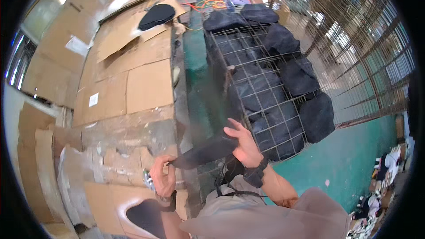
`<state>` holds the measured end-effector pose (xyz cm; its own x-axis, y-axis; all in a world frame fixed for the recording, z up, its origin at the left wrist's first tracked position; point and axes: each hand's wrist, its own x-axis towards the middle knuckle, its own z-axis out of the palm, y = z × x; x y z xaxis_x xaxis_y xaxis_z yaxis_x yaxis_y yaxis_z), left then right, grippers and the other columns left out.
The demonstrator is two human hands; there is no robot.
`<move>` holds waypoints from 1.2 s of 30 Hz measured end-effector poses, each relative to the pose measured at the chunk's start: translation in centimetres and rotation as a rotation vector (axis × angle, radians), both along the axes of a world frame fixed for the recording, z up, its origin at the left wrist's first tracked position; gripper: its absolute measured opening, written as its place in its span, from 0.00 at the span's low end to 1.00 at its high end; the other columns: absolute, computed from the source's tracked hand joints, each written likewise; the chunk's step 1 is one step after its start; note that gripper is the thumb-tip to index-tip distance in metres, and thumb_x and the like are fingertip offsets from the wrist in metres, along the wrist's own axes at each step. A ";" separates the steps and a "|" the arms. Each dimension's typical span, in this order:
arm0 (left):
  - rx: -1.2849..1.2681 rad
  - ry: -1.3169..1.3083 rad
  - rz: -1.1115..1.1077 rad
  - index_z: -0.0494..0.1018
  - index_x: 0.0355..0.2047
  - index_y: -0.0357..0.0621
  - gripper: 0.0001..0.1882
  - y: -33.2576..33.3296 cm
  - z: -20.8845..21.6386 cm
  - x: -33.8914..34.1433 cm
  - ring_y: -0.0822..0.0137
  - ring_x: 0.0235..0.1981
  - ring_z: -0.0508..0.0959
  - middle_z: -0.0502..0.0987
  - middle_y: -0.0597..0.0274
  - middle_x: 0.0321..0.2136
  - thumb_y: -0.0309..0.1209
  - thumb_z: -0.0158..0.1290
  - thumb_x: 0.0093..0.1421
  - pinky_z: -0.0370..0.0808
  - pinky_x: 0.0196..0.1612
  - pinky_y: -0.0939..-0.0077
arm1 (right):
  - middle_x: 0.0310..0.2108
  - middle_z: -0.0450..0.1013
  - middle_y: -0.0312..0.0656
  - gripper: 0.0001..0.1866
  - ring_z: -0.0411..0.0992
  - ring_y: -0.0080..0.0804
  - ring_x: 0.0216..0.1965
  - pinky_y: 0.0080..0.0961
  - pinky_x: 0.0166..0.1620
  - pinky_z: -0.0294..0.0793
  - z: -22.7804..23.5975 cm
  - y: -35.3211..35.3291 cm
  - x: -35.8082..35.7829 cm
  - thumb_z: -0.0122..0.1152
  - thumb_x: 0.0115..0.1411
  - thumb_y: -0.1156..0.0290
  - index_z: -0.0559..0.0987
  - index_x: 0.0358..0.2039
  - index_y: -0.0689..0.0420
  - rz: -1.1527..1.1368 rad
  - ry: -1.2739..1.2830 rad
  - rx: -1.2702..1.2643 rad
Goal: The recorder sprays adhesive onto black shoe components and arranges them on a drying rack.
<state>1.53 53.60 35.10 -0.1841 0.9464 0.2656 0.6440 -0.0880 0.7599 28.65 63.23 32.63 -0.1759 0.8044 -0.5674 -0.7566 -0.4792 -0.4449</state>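
A dark, flexible fabric-like piece, blurred in part, stretches between my two hands above the near side of the table. At its left end my left hand closes in a pinch. My right hand is at the other, higher end, two fingers pointing up and the rest partly hidden by the piece. By my left hand a small metal tool lies on the table; its kind is unclear. Below my left wrist, a dark rounded panel rests on cardboard with white residue around it.
Cardboard sheets cover the table, with another dark rounded piece at its far end. Right of it, a wire-mesh cage holds dark padded pieces, several more lying on top. Wire racks stand farther right; clutter lines the floor.
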 end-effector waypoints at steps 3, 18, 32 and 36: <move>-0.059 -0.055 -0.095 0.79 0.38 0.36 0.12 8.4 -1.0 1.5 0.56 0.38 0.83 0.83 0.52 0.35 0.16 0.53 0.53 0.79 0.47 0.66 | 0.50 0.76 0.45 0.31 0.78 0.35 0.48 0.36 0.52 0.80 -0.6 7.6 2.0 0.65 0.65 0.79 0.68 0.68 0.61 -0.013 -0.160 0.145; 0.028 -0.213 -0.297 0.82 0.41 0.38 0.12 57.6 -4.9 12.3 0.72 0.36 0.82 0.84 0.62 0.36 0.22 0.55 0.58 0.78 0.43 0.75 | 0.54 0.78 0.46 0.29 0.77 0.39 0.55 0.43 0.62 0.74 0.8 52.8 17.2 0.64 0.64 0.79 0.70 0.66 0.61 0.006 -0.244 0.628; -0.109 0.237 -0.532 0.77 0.56 0.47 0.30 54.5 -22.0 16.2 0.48 0.65 0.72 0.76 0.54 0.60 0.14 0.55 0.52 0.68 0.69 0.59 | 0.41 0.79 0.42 0.24 0.76 0.32 0.39 0.30 0.39 0.74 -23.9 43.5 19.6 0.63 0.54 0.81 0.79 0.54 0.65 -0.250 -1.078 -0.058; -0.088 0.092 -0.494 0.76 0.57 0.45 0.30 48.5 -23.1 13.8 0.48 0.62 0.75 0.78 0.52 0.57 0.15 0.57 0.52 0.69 0.68 0.59 | 0.42 0.79 0.43 0.26 0.77 0.34 0.38 0.30 0.35 0.74 -24.5 42.7 20.0 0.62 0.55 0.79 0.78 0.56 0.67 -0.219 -1.069 0.014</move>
